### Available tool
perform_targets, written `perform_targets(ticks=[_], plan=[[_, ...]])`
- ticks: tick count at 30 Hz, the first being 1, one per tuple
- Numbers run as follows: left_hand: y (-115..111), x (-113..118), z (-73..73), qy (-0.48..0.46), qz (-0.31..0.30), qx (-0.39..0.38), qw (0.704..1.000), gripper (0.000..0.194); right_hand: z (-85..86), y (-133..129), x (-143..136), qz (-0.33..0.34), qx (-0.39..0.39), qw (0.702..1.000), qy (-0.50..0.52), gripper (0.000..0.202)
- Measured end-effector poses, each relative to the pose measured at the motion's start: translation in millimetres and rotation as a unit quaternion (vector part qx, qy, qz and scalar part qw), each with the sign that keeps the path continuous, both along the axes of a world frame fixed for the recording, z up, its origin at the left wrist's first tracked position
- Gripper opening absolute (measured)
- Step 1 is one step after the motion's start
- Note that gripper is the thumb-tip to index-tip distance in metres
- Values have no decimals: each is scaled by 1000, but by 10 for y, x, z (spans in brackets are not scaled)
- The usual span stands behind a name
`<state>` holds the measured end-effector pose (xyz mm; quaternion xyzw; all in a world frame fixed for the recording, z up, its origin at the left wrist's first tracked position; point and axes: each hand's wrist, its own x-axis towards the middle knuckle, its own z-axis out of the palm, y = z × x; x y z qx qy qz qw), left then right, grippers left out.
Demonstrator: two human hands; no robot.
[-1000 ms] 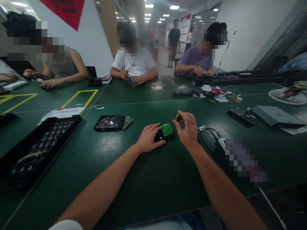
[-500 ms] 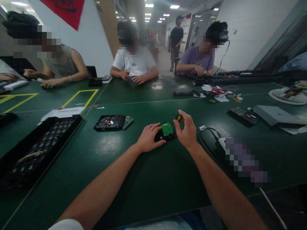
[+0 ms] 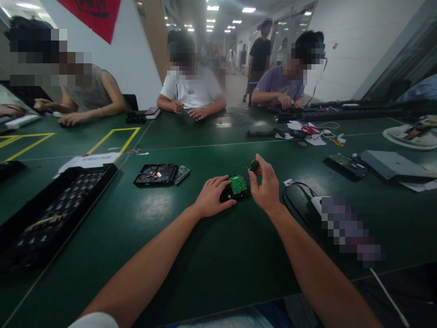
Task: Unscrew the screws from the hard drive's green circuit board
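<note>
left hand [image 3: 212, 197] palm down, clamped on green-black drive [image 3: 238, 184], mid frame; right hand [image 3: 266, 186] apart, pinching small tool [image 3: 254, 165]. black tray [image 3: 109, 171] left side; small board [image 3: 182, 174] left of middle.

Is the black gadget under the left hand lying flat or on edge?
Flat: the black gadget has its broad face and green board upward, the left hand holding its side.

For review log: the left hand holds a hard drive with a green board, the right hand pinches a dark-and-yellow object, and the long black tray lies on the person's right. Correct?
Not quite: the long black tray lies on the person's left, as the head view shows. The left hand holds the hard drive, and the right hand pinches the dark-and-yellow object.
</note>
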<state>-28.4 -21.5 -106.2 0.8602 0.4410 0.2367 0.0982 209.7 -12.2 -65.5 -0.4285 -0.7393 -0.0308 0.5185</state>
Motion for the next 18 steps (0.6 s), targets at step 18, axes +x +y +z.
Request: perform_targets(ticks=[18], plan=[[-12,8,5,-1,4,-4,1000,77,23,-2,16,-16,-6,1000,8,55]])
